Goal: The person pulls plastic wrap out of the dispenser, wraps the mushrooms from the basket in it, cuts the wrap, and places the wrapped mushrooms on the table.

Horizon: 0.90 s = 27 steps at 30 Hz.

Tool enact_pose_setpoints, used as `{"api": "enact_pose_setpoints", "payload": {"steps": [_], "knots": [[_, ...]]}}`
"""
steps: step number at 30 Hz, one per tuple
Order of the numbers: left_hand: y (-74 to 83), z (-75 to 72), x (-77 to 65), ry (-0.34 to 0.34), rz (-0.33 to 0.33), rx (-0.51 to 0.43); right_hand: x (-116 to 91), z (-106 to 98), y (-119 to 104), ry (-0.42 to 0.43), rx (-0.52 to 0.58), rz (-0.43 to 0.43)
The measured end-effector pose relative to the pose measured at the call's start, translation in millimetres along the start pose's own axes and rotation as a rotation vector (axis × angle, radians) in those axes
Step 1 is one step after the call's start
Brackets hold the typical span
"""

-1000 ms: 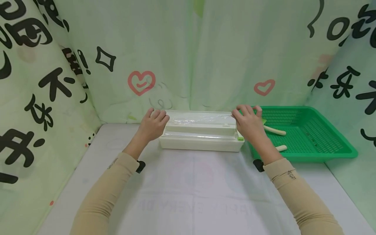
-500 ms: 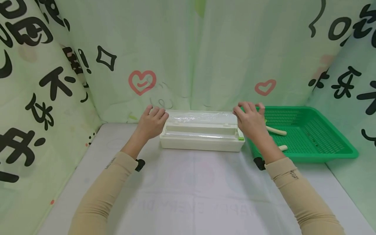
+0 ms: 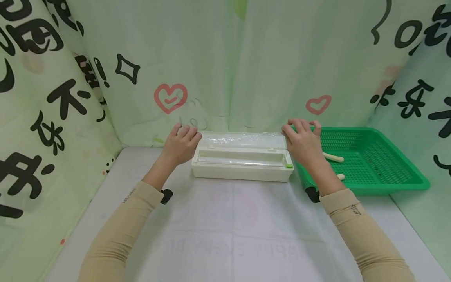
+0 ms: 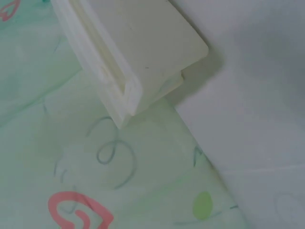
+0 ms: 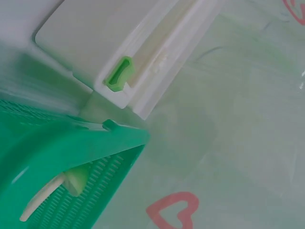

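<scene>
A white cling film dispenser (image 3: 241, 173) sits at the back of the table with its lid up. Clear, wrinkled cling film (image 3: 243, 138) stretches over the raised lid between the two hands. At the film's left end, my left hand (image 3: 181, 145) pinches it with curled fingers. My right hand (image 3: 303, 141) pinches the right end, its fingertips at the dispenser's back corner. The left wrist view has the dispenser's end (image 4: 147, 43); the right wrist view has its green end piece (image 5: 119, 75). Neither wrist view includes the fingers.
A green perforated basket (image 3: 405, 187) stands right of the dispenser, close to the right forearm. Inside are things with cream handles (image 3: 332, 157), one with a pale green part (image 5: 76, 180). A printed pale green curtain (image 3: 264, 78) hangs directly behind the dispenser.
Both hands have risen slightly toward the curtain, the right one also shifting a little right. More film shows behind the dispenser's opening. The dispenser and basket stay in place.
</scene>
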<state>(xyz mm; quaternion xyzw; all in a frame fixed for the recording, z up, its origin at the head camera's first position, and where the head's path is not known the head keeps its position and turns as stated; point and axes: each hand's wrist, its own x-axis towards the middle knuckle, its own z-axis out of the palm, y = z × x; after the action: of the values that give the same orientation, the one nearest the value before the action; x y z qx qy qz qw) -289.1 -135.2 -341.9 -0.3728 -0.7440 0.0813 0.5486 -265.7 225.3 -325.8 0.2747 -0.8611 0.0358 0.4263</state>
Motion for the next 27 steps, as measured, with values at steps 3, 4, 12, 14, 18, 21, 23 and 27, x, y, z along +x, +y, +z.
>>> {"api": "enact_pose_setpoints", "payload": {"steps": [3,4,12,14,18,21,23,27], "knots": [[-1.2,-2.5,2.4,-0.011,-0.004,0.002,2,-2,0,0.008,-0.004,-0.002],[-1.6,-3.6,3.2,-0.016,-0.006,0.0,2,-3,0,0.01,-0.007,-0.003],[-5.2,-10.2,6.9,-0.073,-0.016,-0.017,6,-5,0,0.099,0.003,-0.019],[-6.2,-11.2,7.9,-0.072,-0.017,-0.016,7,-6,0,0.115,0.009,-0.02],[-7.9,-13.7,10.6,-0.071,-0.012,-0.01,8,-8,0,0.133,0.001,-0.028],[-8.8,-16.3,12.7,-0.071,-0.009,-0.009,10,-9,1,0.148,-0.008,-0.042],[-9.3,-18.0,13.6,-0.073,-0.009,-0.01,11,-10,1,0.161,-0.011,-0.05],[-10.5,-21.6,15.1,-0.086,-0.01,-0.01,12,-12,1,0.174,-0.015,-0.052]]}}
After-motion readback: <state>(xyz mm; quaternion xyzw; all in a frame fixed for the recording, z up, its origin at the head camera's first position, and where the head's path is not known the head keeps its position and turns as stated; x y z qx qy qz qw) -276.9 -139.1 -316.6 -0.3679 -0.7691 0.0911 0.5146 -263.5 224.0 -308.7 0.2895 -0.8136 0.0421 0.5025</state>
